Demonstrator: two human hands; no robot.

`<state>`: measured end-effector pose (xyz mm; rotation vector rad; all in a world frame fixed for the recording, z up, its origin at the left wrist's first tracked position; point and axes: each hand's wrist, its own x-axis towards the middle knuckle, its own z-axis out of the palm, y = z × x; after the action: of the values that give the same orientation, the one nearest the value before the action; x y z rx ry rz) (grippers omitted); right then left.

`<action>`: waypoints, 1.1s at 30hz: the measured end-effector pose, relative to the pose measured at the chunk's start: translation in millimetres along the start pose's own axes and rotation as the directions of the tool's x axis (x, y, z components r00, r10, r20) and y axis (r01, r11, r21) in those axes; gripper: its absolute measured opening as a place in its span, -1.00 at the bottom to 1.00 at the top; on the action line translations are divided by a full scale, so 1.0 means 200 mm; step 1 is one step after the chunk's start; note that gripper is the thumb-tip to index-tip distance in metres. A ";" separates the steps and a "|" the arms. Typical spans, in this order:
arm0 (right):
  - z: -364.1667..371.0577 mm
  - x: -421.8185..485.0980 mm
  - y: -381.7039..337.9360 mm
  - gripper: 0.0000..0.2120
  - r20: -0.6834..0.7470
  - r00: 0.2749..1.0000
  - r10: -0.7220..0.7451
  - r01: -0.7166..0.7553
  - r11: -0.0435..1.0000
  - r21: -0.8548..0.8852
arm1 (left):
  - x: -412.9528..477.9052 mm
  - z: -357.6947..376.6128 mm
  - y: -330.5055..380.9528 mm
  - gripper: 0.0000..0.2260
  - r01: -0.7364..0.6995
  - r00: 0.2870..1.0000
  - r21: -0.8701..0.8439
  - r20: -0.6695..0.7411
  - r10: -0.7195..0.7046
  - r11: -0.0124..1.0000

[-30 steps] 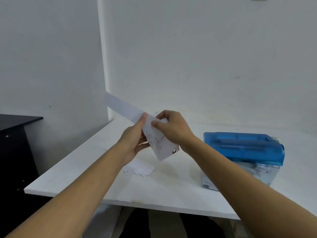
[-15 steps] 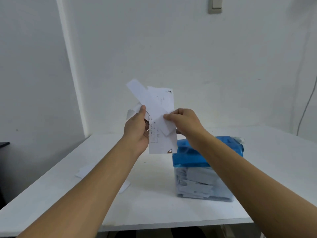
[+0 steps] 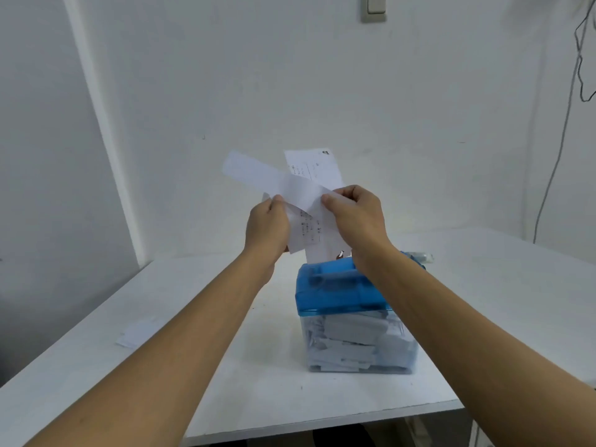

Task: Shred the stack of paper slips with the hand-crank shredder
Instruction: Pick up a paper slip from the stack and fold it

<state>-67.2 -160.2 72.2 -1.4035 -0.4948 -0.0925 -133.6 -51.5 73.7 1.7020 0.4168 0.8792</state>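
Note:
Both hands hold white paper slips (image 3: 311, 175) in the air above the shredder. My left hand (image 3: 267, 228) grips the lower left part of the bundle. My right hand (image 3: 354, 217) pinches a long blank slip (image 3: 258, 174) that slants up to the left across a printed slip. The shredder (image 3: 338, 285) has a blue top and a clear bin (image 3: 358, 346) packed with shredded paper. It stands on the white table (image 3: 209, 366) just below my right wrist. Its crank (image 3: 419, 257) pokes out behind my right forearm.
A few loose slips (image 3: 137, 333) lie on the table to the left. White walls enclose the table's back and left. A wall switch (image 3: 373, 8) sits high up, and a cable (image 3: 561, 133) hangs down the right wall.
The view has swung right, so the shredder sits centred. Both hands have carried the slips over it, and the long slip has been drawn further out to the left.

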 end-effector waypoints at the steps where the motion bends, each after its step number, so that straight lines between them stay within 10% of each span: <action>1: 0.00 0.00 0.00 -0.95 -0.007 1.000 0.009 -0.009 1.000 0.020 | -0.01 0.00 0.00 -0.72 0.003 0.998 0.018 0.055 -0.004 1.000; 8: 0.02 0.00 -0.01 -0.89 -0.011 0.992 0.127 -0.124 0.982 0.145 | -0.07 0.05 0.00 -0.85 -0.015 0.948 0.000 0.318 0.015 1.000; 13: 0.00 0.00 -0.01 -0.96 -0.065 0.993 0.103 -0.095 0.988 0.125 | -0.03 0.05 -0.01 -0.85 0.087 0.971 -0.083 0.231 -0.066 0.993; 22: -0.03 -0.01 -0.03 -0.91 0.056 0.998 -0.029 0.040 0.979 -0.201 | 0.00 0.05 0.00 -0.80 0.093 0.996 -0.351 0.031 -0.088 0.932; 33: -0.08 0.03 -0.05 -0.88 0.288 0.951 -0.110 0.267 0.761 -0.592 | -0.02 0.12 -0.01 -0.76 0.005 0.985 -0.126 0.173 0.017 0.992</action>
<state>-61.5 -176.0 83.1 -2.0340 -0.8628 -0.2784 -118.4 -68.4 67.9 1.6483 0.2339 0.7381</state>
